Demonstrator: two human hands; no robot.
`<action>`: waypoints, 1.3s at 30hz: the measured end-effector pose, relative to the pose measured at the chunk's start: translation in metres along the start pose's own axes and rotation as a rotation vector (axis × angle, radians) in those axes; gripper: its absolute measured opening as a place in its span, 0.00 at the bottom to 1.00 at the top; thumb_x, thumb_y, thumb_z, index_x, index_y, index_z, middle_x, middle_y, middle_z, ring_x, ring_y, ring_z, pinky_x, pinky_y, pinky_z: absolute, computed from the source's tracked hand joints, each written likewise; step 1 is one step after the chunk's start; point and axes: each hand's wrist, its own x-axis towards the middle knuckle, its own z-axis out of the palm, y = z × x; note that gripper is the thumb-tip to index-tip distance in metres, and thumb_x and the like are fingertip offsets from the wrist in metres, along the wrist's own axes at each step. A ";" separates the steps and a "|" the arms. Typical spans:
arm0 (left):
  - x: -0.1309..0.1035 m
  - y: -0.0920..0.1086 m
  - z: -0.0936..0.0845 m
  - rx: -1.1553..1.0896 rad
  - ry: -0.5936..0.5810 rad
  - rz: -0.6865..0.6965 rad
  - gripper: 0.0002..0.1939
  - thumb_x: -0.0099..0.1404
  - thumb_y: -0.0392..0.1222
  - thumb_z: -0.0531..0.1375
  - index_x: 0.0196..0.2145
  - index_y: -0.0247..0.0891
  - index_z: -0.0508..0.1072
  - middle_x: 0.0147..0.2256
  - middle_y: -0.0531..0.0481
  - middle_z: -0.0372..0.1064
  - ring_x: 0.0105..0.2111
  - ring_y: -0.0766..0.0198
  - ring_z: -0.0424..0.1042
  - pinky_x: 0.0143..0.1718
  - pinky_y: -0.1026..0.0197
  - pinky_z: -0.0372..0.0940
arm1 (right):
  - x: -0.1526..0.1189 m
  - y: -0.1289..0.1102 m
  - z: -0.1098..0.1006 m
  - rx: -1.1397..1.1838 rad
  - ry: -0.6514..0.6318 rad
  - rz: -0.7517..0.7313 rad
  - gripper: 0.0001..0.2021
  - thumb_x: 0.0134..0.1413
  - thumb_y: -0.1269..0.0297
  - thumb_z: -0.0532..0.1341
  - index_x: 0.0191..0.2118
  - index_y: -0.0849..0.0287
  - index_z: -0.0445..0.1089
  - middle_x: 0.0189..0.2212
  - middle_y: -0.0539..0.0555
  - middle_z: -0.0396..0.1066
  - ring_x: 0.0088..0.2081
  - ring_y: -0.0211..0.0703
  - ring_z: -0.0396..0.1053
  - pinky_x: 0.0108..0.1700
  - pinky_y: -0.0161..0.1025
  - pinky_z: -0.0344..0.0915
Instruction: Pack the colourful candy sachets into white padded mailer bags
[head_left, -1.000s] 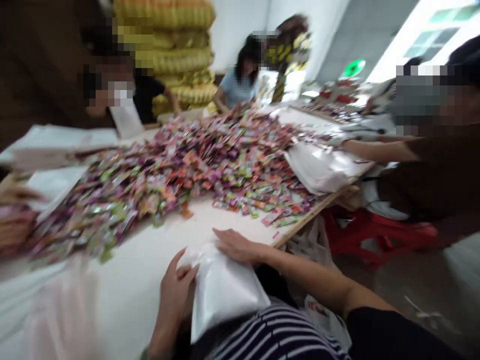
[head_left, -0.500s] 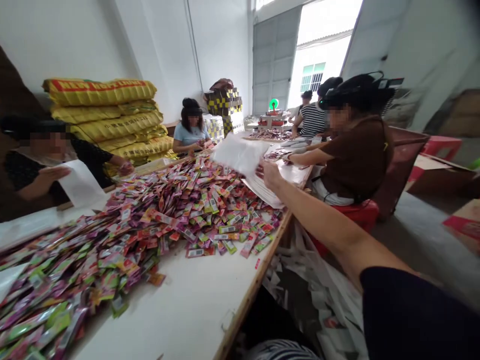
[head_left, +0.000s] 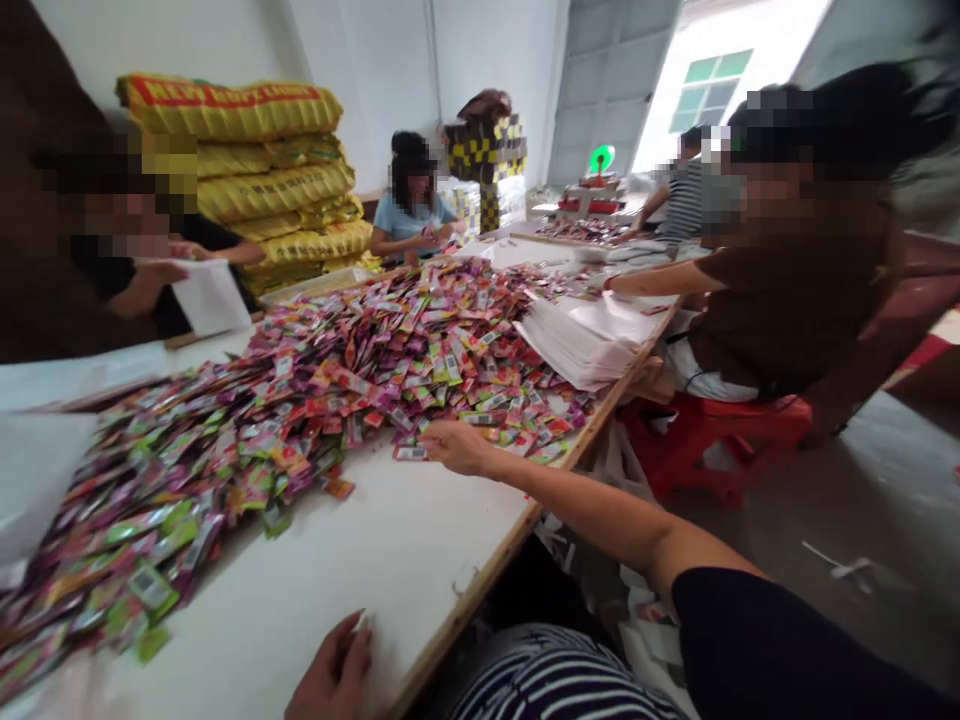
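A large heap of small colourful packets [head_left: 420,330] is spread over the white table [head_left: 360,540]. At the heap's near edge, my right hand [head_left: 459,447] is closed with its fingers curled down beside a packet with a barcode label [head_left: 409,453]. What lies under its fingertips is hidden. My left hand [head_left: 336,668] is low at the table's near side, thumb and fingers pressed together. A tiny whitish bit shows at its fingertips, too small to name. To the right of the heap lies a stack of white plastic bags or sheets [head_left: 577,345].
A co-worker in brown [head_left: 802,300] sits on a red stool [head_left: 720,430] at right. Across the table, another person holds a white bag [head_left: 212,297]; a person in light blue [head_left: 412,220] sits farther back. Yellow sacks [head_left: 240,180] are piled behind. Scraps litter the floor.
The white sheet that my right hand was holding up is out of it, and that hand has come back to the packets. My left hand has entered view at the bottom.
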 end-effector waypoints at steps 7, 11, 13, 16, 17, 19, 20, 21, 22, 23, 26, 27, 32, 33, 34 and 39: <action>-0.026 0.006 0.018 0.023 0.077 0.169 0.18 0.59 0.51 0.56 0.40 0.39 0.77 0.35 0.46 0.78 0.35 0.56 0.76 0.41 0.56 0.69 | 0.025 -0.030 0.104 -0.275 -0.228 -0.055 0.27 0.60 0.49 0.57 0.61 0.57 0.62 0.62 0.64 0.58 0.65 0.65 0.47 0.59 0.60 0.51; -0.029 -0.007 0.021 -0.015 0.082 0.159 0.15 0.61 0.47 0.56 0.41 0.38 0.77 0.33 0.47 0.77 0.32 0.60 0.75 0.37 0.59 0.69 | 0.012 -0.044 0.135 -0.215 -0.303 -0.313 0.14 0.63 0.60 0.56 0.49 0.57 0.73 0.52 0.58 0.71 0.57 0.52 0.62 0.57 0.49 0.57; -0.021 -0.010 0.011 -0.009 0.131 0.160 0.15 0.62 0.46 0.56 0.43 0.39 0.76 0.34 0.48 0.77 0.31 0.62 0.75 0.36 0.60 0.70 | 0.007 -0.042 0.136 -0.149 -0.219 -0.370 0.14 0.63 0.62 0.55 0.50 0.56 0.72 0.51 0.57 0.71 0.53 0.47 0.66 0.55 0.43 0.59; 0.013 -0.001 -0.023 0.133 0.428 0.229 0.19 0.62 0.45 0.58 0.50 0.40 0.72 0.45 0.44 0.74 0.42 0.58 0.75 0.42 0.58 0.70 | 0.007 -0.025 0.131 -0.149 0.082 -0.235 0.19 0.63 0.61 0.54 0.57 0.58 0.67 0.59 0.61 0.64 0.60 0.52 0.59 0.58 0.48 0.56; 0.030 0.006 -0.038 0.207 0.560 0.276 0.21 0.62 0.45 0.58 0.52 0.39 0.70 0.51 0.42 0.71 0.49 0.55 0.71 0.48 0.55 0.69 | 0.008 -0.019 0.129 -0.170 0.140 -0.171 0.21 0.63 0.60 0.54 0.59 0.59 0.65 0.60 0.62 0.61 0.62 0.54 0.56 0.59 0.51 0.55; 0.071 0.024 -0.066 0.357 0.696 0.349 0.25 0.64 0.44 0.57 0.57 0.36 0.66 0.59 0.37 0.62 0.60 0.51 0.61 0.59 0.50 0.59 | 0.010 -0.008 0.129 -0.196 0.120 -0.121 0.24 0.63 0.58 0.54 0.62 0.58 0.61 0.62 0.63 0.59 0.64 0.56 0.52 0.59 0.53 0.55; 0.092 0.034 -0.077 0.415 0.697 0.362 0.26 0.64 0.44 0.58 0.58 0.36 0.65 0.60 0.37 0.60 0.61 0.50 0.58 0.61 0.49 0.56 | 0.010 -0.005 0.130 -0.201 0.063 -0.140 0.25 0.63 0.57 0.53 0.63 0.58 0.60 0.62 0.63 0.58 0.64 0.56 0.52 0.59 0.53 0.55; 0.112 0.043 -0.085 0.467 0.658 0.380 0.27 0.64 0.45 0.58 0.60 0.37 0.63 0.62 0.37 0.58 0.63 0.49 0.56 0.62 0.47 0.54 | 0.010 -0.004 0.132 -0.202 -0.005 -0.183 0.25 0.64 0.56 0.53 0.63 0.58 0.59 0.62 0.63 0.58 0.64 0.56 0.52 0.59 0.52 0.55; 0.130 0.051 -0.089 0.518 0.595 0.402 0.28 0.64 0.45 0.58 0.61 0.38 0.62 0.62 0.38 0.57 0.64 0.49 0.54 0.63 0.46 0.52 | 0.009 -0.005 0.135 -0.199 -0.072 -0.238 0.26 0.64 0.55 0.53 0.64 0.57 0.58 0.63 0.63 0.58 0.64 0.55 0.52 0.60 0.51 0.54; 0.145 0.058 -0.088 0.568 0.504 0.422 0.27 0.65 0.43 0.57 0.60 0.38 0.63 0.62 0.39 0.59 0.63 0.50 0.55 0.63 0.46 0.52 | 0.007 -0.007 0.137 -0.195 -0.131 -0.299 0.27 0.63 0.54 0.54 0.65 0.56 0.57 0.63 0.63 0.57 0.65 0.54 0.52 0.60 0.50 0.53; 0.164 0.062 -0.063 0.650 0.294 0.454 0.22 0.65 0.35 0.55 0.56 0.36 0.68 0.55 0.38 0.68 0.59 0.52 0.63 0.61 0.49 0.56 | 0.003 -0.016 0.140 -0.203 -0.255 -0.435 0.29 0.61 0.49 0.56 0.65 0.52 0.57 0.65 0.60 0.55 0.65 0.54 0.50 0.61 0.51 0.51; 0.161 0.059 -0.050 0.657 0.262 0.462 0.20 0.65 0.33 0.54 0.54 0.35 0.70 0.53 0.38 0.70 0.57 0.53 0.65 0.60 0.50 0.58 | 0.002 -0.019 0.138 -0.212 -0.280 -0.454 0.28 0.61 0.50 0.56 0.64 0.51 0.58 0.64 0.59 0.56 0.65 0.55 0.51 0.60 0.52 0.52; 0.108 0.027 -0.004 0.651 0.129 0.529 0.21 0.65 0.30 0.52 0.53 0.39 0.71 0.54 0.45 0.70 0.59 0.57 0.64 0.60 0.52 0.60 | 0.013 -0.015 0.113 -0.293 -0.279 -0.324 0.14 0.60 0.69 0.53 0.47 0.58 0.73 0.48 0.60 0.72 0.51 0.51 0.65 0.50 0.46 0.57; 0.095 0.021 -0.002 0.628 0.090 0.542 0.22 0.64 0.29 0.52 0.53 0.40 0.72 0.55 0.46 0.69 0.60 0.57 0.62 0.61 0.52 0.59 | 0.015 -0.012 0.107 -0.302 -0.270 -0.281 0.14 0.58 0.71 0.53 0.43 0.59 0.74 0.45 0.60 0.73 0.49 0.51 0.66 0.48 0.44 0.58; 0.083 0.017 -0.002 0.591 0.041 0.552 0.23 0.63 0.28 0.52 0.53 0.41 0.72 0.55 0.48 0.69 0.61 0.57 0.61 0.61 0.51 0.59 | 0.017 -0.010 0.101 -0.302 -0.265 -0.234 0.13 0.57 0.71 0.53 0.40 0.59 0.74 0.43 0.60 0.74 0.46 0.50 0.67 0.45 0.43 0.58; 0.025 0.001 -0.016 0.280 -0.125 0.559 0.27 0.59 0.26 0.51 0.51 0.46 0.73 0.54 0.53 0.71 0.59 0.61 0.64 0.61 0.53 0.59 | 0.020 -0.010 0.084 -0.134 -0.181 -0.059 0.10 0.57 0.67 0.54 0.35 0.59 0.73 0.29 0.56 0.72 0.30 0.44 0.64 0.33 0.37 0.53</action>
